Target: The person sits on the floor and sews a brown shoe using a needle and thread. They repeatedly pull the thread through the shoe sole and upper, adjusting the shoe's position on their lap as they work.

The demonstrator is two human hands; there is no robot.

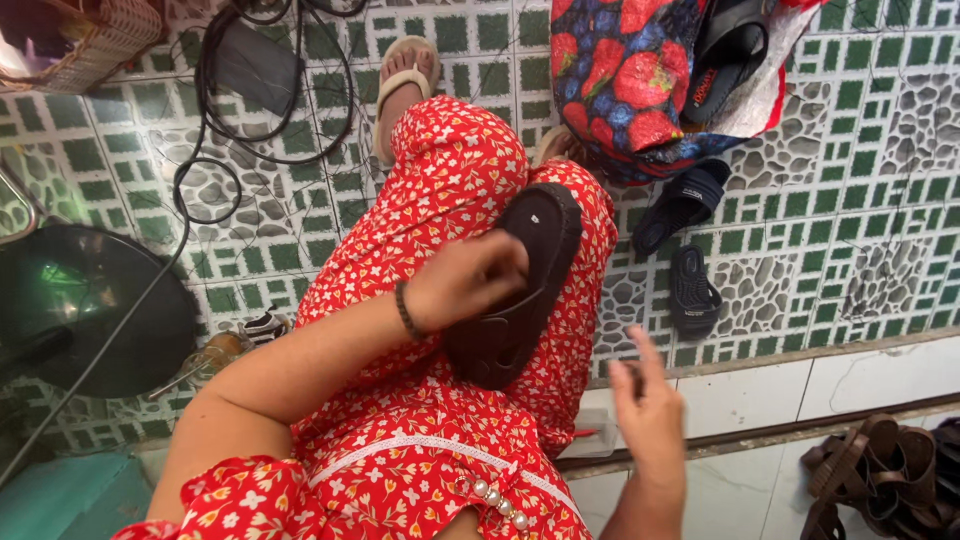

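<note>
Gripping a dark brown sandal, the left hand has its fingers curled tight over the strap side, and the shoe rests on the lap of a red floral dress, sole turned up and toe pointing away from the person. Far left of the grip, a round dark fan base sits on the green patterned tile floor, with black cables looping beyond it and a wicker basket in the far corner. Just beyond the grip, a foot in a beige sandal rests on the tiles. Right of the grip and nearer the person, the right hand hovers open and holds nothing, fingers spread, close to the sandal's heel end without touching it. Beyond it lie two black slippers under a strawberry-print bag. Far right, brown strapped sandals lie on a lower white tile floor.
</note>
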